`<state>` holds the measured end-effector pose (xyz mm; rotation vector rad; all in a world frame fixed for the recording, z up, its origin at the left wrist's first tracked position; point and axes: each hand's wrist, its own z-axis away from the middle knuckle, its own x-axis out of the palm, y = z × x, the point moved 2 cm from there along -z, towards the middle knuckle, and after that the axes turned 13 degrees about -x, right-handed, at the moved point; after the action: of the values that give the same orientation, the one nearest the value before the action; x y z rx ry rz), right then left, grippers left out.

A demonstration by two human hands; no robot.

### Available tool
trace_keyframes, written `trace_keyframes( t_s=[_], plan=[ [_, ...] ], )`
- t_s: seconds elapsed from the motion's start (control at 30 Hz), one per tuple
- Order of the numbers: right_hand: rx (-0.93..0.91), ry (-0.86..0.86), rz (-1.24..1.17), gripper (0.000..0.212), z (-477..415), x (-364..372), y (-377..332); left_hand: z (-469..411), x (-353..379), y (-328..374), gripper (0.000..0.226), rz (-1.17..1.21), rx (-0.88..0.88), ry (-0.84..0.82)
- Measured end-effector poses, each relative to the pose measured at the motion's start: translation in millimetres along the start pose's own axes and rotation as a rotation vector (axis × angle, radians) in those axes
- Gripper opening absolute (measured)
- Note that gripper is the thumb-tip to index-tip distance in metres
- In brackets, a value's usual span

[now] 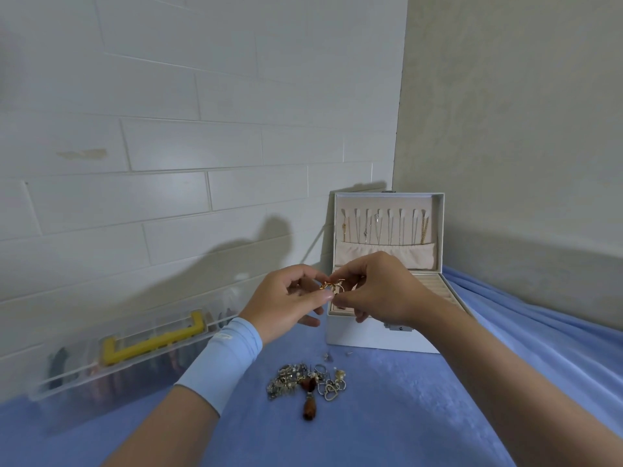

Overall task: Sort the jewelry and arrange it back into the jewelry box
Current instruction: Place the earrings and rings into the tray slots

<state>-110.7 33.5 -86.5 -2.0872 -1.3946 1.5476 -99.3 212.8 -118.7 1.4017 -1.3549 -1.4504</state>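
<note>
While your hands meet above the blue cloth (pixel 438 399), a clear plastic case (pixel 135 365) lies at your far left against the tiled wall, its lid closed under a yellow handle (pixel 151 342). Blurred dark and reddish items fill it, too indistinct to name. Right of it, near the middle, a loose pile of jewelry (pixel 303 380) rests on the cloth, with a brown pendant (pixel 308 411) at its near edge. At the right, the white jewelry box (pixel 381 338) stands open in the corner. Chains (pixel 381 227) hang from hooks in its upright lid above a beige pocket (pixel 387 256), and ridged ring rolls (pixel 438 288) line the tray's right part. Your left hand (pixel 286 305), a pale blue sleeve (pixel 226 358) on its wrist, pinches a small gold piece (pixel 332 286) between thumb and fingers. Your right hand (pixel 381 291) pinches the same piece from the other side, fingers curled, both raised just in front of the box's tray.
</note>
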Motion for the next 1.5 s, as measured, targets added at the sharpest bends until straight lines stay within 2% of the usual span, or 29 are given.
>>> trace_keyframes(
  t_s=[0.2,0.33,0.53,0.7,0.87,1.03,1.17,1.3,1.43,1.5],
  plan=[
    [-0.053,-0.065,0.001,0.010,2.5,-0.3,-1.1,-1.6,-1.9,-0.6,0.013,-0.083,0.119,0.132],
    [-0.044,-0.086,0.000,0.011,0.6,0.0,1.8,-0.1,-2.4,-0.5,0.016,-0.154,0.198,0.223],
    [-0.042,-0.135,-0.294,0.014,1.4,-0.5,4.0,1.7,-8.7,4.4,0.014,0.034,0.092,0.035],
    [0.018,-0.046,-0.392,0.019,0.9,-6.7,14.1,2.2,-6.5,5.7,0.012,0.059,0.100,0.023],
    [0.045,0.004,-0.363,0.022,1.0,-14.6,23.3,-0.1,-4.8,6.7,0.011,0.082,0.071,0.028],
    [0.017,0.018,-0.323,0.022,-1.1,-22.3,26.1,-7.7,7.0,8.9,0.009,-0.037,0.032,0.042],
    [0.005,0.065,-0.281,0.022,0.7,-35.1,30.2,-21.5,33.8,27.5,0.010,0.120,-0.033,0.003],
    [0.007,0.165,-0.142,0.020,1.5,-53.8,39.9,-40.0,56.6,41.1,0.009,0.149,-0.042,0.025],
    [0.056,0.133,-0.090,0.010,6.1,-72.1,54.0,-55.2,80.1,46.8,0.008,0.137,-0.067,0.020],
    [0.094,0.122,-0.044,0.011,8.7,-84.1,63.7,-62.1,92.5,48.4,0.009,0.140,-0.084,0.005]
  ],
)
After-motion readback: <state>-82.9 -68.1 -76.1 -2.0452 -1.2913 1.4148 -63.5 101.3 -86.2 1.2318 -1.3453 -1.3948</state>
